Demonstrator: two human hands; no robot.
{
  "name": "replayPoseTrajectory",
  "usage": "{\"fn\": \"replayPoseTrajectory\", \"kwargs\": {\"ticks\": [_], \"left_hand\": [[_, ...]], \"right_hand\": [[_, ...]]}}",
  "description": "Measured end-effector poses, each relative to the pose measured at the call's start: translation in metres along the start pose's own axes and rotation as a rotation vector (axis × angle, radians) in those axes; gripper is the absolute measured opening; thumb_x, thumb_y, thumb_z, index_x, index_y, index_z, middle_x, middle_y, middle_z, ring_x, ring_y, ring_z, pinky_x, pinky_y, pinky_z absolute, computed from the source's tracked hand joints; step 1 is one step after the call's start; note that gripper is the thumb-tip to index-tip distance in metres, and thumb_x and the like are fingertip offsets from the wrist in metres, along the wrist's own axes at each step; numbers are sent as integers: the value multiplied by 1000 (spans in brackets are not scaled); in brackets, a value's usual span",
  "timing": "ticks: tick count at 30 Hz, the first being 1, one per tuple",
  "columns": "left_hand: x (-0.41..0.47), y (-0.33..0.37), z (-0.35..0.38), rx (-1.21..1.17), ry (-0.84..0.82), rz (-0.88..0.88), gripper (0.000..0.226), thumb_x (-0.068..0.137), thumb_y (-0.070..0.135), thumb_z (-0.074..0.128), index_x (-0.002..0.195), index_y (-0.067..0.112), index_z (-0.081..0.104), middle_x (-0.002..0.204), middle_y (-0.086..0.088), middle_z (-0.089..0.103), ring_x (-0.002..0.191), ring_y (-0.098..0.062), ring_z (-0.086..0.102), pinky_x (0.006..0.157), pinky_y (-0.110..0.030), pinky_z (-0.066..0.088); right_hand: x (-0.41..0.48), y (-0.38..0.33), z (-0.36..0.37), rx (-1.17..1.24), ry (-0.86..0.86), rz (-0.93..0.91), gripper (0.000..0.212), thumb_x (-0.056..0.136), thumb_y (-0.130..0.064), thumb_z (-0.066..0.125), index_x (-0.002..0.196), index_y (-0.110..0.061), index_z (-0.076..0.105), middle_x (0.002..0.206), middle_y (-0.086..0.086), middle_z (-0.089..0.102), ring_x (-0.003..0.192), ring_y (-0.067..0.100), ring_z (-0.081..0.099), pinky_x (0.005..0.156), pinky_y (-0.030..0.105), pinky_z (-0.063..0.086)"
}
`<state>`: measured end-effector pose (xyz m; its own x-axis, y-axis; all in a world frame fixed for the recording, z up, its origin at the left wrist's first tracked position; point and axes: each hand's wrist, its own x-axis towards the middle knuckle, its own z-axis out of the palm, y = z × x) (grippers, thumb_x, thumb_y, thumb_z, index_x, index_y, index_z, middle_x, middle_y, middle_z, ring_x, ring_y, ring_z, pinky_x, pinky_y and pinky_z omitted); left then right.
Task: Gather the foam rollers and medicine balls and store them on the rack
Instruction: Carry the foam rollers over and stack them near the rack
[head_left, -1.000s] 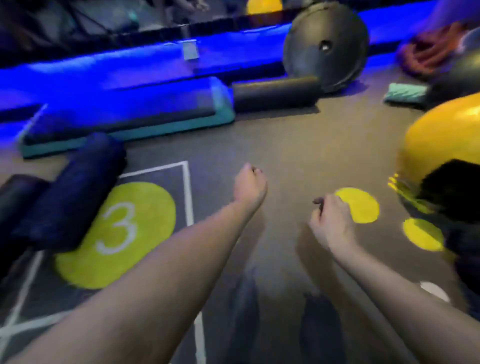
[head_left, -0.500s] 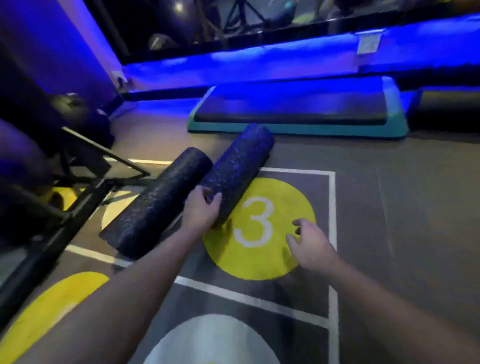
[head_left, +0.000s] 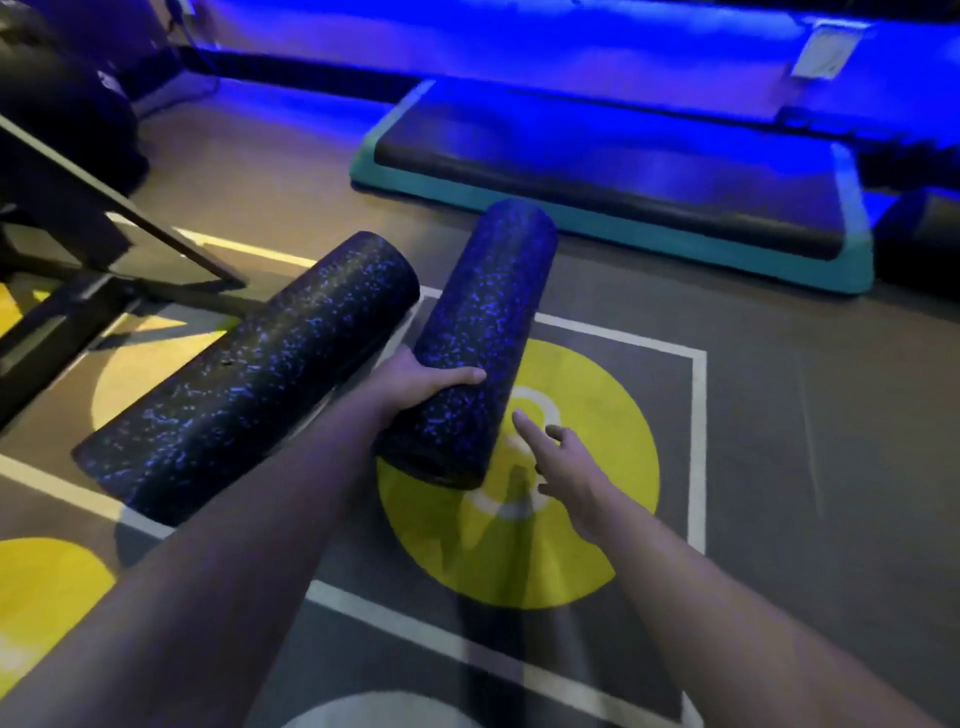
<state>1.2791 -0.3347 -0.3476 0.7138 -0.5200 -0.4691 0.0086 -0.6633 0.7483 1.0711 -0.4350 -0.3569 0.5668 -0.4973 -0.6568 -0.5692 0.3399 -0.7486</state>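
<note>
**Left hand grips one speckled roller; right hand open beside it**

At the far left, a dark metal frame (head_left: 104, 228) with slanted bars stands on the floor (head_left: 779, 415), and a dark rounded shape sits behind it in shadow, too dim to identify. Next comes the first foam roller (head_left: 249, 379), black with blue flecks, lying on the floor at a slant, its near end over a white floor line and its far end pointing up and to the right. Just beside it, the left hand (head_left: 415, 382) is wrapped around the second foam roller (head_left: 478, 332), thumb lying across the top and the other fingers hidden on its left side. This roller has the same speckled look; its near end sits over the yellow numbered circle (head_left: 597, 519) painted on the floor, and whether that end is touching the floor or raised cannot be told. The two rollers lie close together, forming a narrow V that opens away from the person. To the right of the held roller, the right hand (head_left: 566, 467) is open and empty, fingers spread loosely, the index finger stretched toward the roller's side without touching it. Beyond, a teal-edged step platform (head_left: 623, 208) lies on the floor under blue light.
</note>
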Motion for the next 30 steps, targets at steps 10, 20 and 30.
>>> {"fn": "replayPoseTrajectory", "kwargs": {"ticks": [10,20,30], "left_hand": [[-115,113,192,-440,-389,308,89,62,48,92,134,19,49,121,1,71,94,-5,73,74,-19,56],[-435,274,557,-108,-1144,721,33,83,73,63,113,60,59,117,12,72,104,-11,71,83,-38,60],[-755,235,715,343,-1455,1185,110,59,68,76,155,31,38,148,14,54,132,-8,55,116,-35,41]], "right_hand": [[-98,15,-161,240,447,-310,104,43,-75,88,130,-31,55,114,-10,74,98,8,73,95,38,59],[-452,199,-490,371,1336,-314,123,43,-81,83,144,-24,42,128,-7,66,107,13,70,97,38,56],[-737,392,-557,731,1664,-174,93,47,-64,86,123,-13,66,104,7,78,83,25,77,76,44,64]]}}
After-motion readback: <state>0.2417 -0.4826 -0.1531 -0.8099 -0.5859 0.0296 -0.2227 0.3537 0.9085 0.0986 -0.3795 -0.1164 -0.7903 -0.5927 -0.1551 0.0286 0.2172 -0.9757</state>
